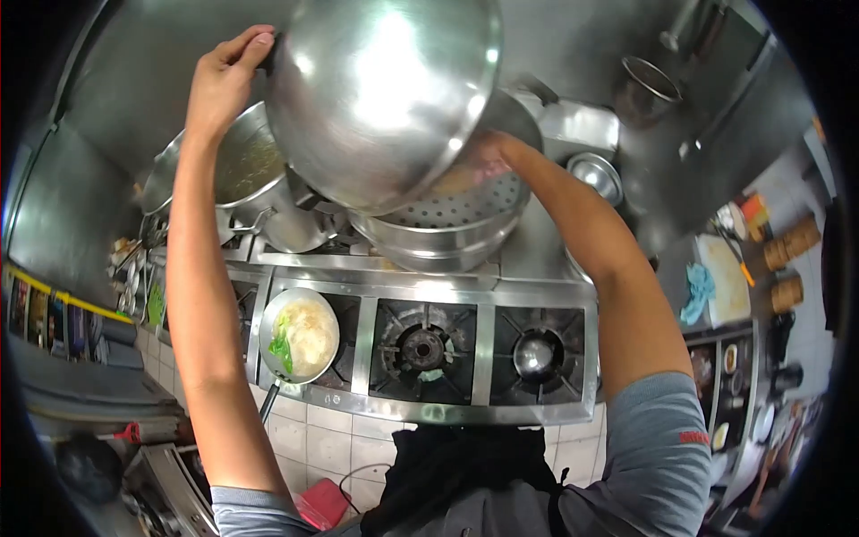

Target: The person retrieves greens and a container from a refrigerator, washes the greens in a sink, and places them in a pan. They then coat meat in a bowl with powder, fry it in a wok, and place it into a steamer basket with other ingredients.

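My left hand [225, 76] is closed on the side handle of a large domed steel lid [385, 98], which it holds up and tilted over a steamer pot [438, 242]. Below the lid's edge shows the steamer's perforated tray [474, 204]. My right hand [490, 159] reaches in under the lid, just above that tray. Its fingers are mostly hidden and blurred, and something pinkish lies by them that I cannot make out.
A frying pan [313, 336] with pale food and green leaves sits on the front left burner. Beside the steamer stands a deep pot of liquid [246, 170]. Metal bowls [594, 176] are at the right. A blue cloth [697, 294] lies on a white board.
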The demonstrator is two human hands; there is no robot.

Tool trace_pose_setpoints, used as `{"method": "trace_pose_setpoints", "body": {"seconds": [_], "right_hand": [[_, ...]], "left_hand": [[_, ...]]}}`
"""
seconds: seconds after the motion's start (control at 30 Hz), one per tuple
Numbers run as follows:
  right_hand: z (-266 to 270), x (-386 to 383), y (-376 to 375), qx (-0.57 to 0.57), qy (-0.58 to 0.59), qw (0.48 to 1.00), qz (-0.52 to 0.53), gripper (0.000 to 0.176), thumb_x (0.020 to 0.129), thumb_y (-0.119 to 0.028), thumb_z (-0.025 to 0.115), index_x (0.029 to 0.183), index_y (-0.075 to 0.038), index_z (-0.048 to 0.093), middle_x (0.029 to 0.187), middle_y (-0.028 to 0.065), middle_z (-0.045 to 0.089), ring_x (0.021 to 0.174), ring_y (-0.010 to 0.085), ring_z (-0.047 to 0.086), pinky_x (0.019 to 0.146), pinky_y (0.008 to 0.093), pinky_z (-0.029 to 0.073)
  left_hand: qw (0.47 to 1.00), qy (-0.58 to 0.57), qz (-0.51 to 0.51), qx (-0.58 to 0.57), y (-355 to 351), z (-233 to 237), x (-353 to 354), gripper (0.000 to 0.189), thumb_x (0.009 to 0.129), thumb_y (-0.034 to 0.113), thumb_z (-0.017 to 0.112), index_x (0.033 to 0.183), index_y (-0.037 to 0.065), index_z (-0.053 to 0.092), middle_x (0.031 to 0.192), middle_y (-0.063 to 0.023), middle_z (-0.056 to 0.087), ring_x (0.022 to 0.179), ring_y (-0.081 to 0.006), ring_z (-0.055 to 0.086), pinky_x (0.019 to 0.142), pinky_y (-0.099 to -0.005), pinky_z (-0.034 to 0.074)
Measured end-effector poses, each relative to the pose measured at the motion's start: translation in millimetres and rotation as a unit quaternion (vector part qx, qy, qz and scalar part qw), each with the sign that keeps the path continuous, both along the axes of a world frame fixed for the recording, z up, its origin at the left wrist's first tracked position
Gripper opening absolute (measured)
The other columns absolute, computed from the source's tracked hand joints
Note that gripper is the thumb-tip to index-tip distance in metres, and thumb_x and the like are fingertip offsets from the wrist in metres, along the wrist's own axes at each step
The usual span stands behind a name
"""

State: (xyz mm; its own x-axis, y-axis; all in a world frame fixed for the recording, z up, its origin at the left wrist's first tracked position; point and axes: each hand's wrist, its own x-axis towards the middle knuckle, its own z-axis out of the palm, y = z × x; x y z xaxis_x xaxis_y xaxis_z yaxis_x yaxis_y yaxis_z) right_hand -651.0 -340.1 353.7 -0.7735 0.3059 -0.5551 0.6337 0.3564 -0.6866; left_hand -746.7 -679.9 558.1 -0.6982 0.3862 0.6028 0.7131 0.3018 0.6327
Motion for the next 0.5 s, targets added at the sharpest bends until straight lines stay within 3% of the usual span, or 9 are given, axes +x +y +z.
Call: {"method": "trace_pose_setpoints", "body": {"seconds": [0.07, 0.13, 0.17, 0.2, 0.27, 0.3, 0.43, 0.47, 0.5], "right_hand": [[27.1, 28.6, -8.3, 0.188, -0.057, 0.974, 0.115, 0.022, 0.090, -0.013, 0.051, 0.088, 0.002, 0.067, 0.067, 0.0099, 0.069, 0.046, 0.0152, 0.060, 0.044, 0.0319, 0.049], [92.6, 118.5, -33.9, 0.327, 0.041, 0.937, 0.119, 0.025, 0.086, -0.012, 0.052, 0.072, 0.003, 0.067, 0.067, 0.0110, 0.069, 0.046, 0.0186, 0.060, 0.048, 0.0347, 0.049], [121.1, 183.3, -52.4, 0.312, 0.159, 0.936, 0.042, 0.024, 0.084, -0.014, 0.054, 0.073, 0.005, 0.065, 0.066, 0.0135, 0.068, 0.045, 0.0214, 0.059, 0.051, 0.0348, 0.049], [136.0, 240.7, -60.8, 0.336, 0.204, 0.919, -0.005, 0.025, 0.085, -0.017, 0.056, 0.075, 0.004, 0.065, 0.064, 0.0131, 0.065, 0.043, 0.0219, 0.055, 0.051, 0.0352, 0.048], [171.5, 357.3, -107.3, 0.190, 0.204, 0.948, -0.153, 0.026, 0.090, -0.022, 0.056, 0.102, -0.001, 0.067, 0.067, 0.0055, 0.064, 0.047, 0.0115, 0.052, 0.042, 0.0272, 0.039], [163.8, 408.6, -132.1, 0.163, 0.235, 0.924, -0.254, 0.029, 0.095, -0.022, 0.055, 0.115, -0.004, 0.063, 0.062, 0.0006, 0.058, 0.040, 0.0015, 0.038, 0.036, 0.0196, 0.026], [98.4, 571.2, -264.1, 0.147, 0.223, 0.801, -0.536, 0.030, 0.096, -0.021, 0.052, 0.118, -0.004, 0.062, 0.065, -0.0003, 0.060, 0.040, -0.0002, 0.034, 0.038, 0.0176, 0.023], [72.0, 599.6, -309.7, 0.144, 0.206, 0.747, -0.615, 0.030, 0.096, -0.022, 0.052, 0.118, -0.004, 0.062, 0.065, -0.0007, 0.061, 0.041, -0.0001, 0.035, 0.040, 0.0176, 0.025], [37.2, 622.2, -351.7, 0.113, 0.180, 0.716, -0.665, 0.030, 0.096, -0.023, 0.052, 0.119, -0.005, 0.063, 0.067, -0.0005, 0.061, 0.045, 0.0007, 0.040, 0.041, 0.0182, 0.027]], "left_hand": [[0.999, 0.020, 0.020, -0.041, 11.4, 3.5, -8.3, 0.037, 0.090, 0.035, 0.064, 0.112, 0.006, 0.070, 0.102, -0.0070, 0.065, 0.094, -0.0140, 0.060, 0.082, -0.0283, 0.046], [0.999, 0.023, -0.039, -0.021, 37.4, -1.6, -20.7, 0.039, 0.088, 0.036, 0.064, 0.112, 0.006, 0.070, 0.100, -0.0074, 0.067, 0.094, -0.0147, 0.061, 0.083, -0.0287, 0.046], [0.996, 0.043, -0.061, -0.050, 57.0, -2.8, -23.2, 0.039, 0.087, 0.035, 0.065, 0.112, 0.005, 0.070, 0.100, -0.0083, 0.068, 0.094, -0.0155, 0.062, 0.083, -0.0285, 0.046], [0.991, 0.064, -0.082, -0.078, 75.4, -3.2, -23.9, 0.039, 0.086, 0.035, 0.065, 0.111, 0.005, 0.070, 0.099, -0.0093, 0.069, 0.094, -0.0162, 0.062, 0.084, -0.0284, 0.046], [0.971, 0.084, -0.131, -0.183, 122.9, -12.1, -19.9, 0.041, 0.085, 0.037, 0.063, 0.110, 0.004, 0.069, 0.096, -0.0113, 0.072, 0.091, -0.0195, 0.065, 0.084, -0.0311, 0.048], [0.962, 0.110, -0.152, -0.201, 142.9, -23.8, -6.1, 0.041, 0.085, 0.039, 0.062, 0.107, 0.005, 0.070, 0.095, -0.0134, 0.072, 0.086, -0.0201, 0.065, 0.082, -0.0343, 0.049], [0.894, 0.116, -0.212, -0.378, 180.8, -34.6, -38.2, 0.054, 0.091, 0.050, 0.053, 0.108, 0.001, 0.069, 0.100, -0.0129, 0.071, 0.089, -0.0233, 0.064, 0.084, -0.0370, 0.047], [0.863, 0.103, -0.218, -0.445, 195.3, -35.0, -96.0, 0.061, 0.092, 0.054, 0.050, 0.116, 0.000, 0.065, 0.111, -0.0120, 0.068, 0.100, -0.0253, 0.062, 0.089, -0.0379, 0.046], [0.833, 0.135, -0.297, -0.447, 272.9, -55.0, -15.7, 0.061, 0.092, 0.054, 0.050, 0.116, 0.000, 0.065, 0.111, -0.0120, 0.068, 0.100, -0.0253, 0.062, 0.089, -0.0379, 0.046]]}}
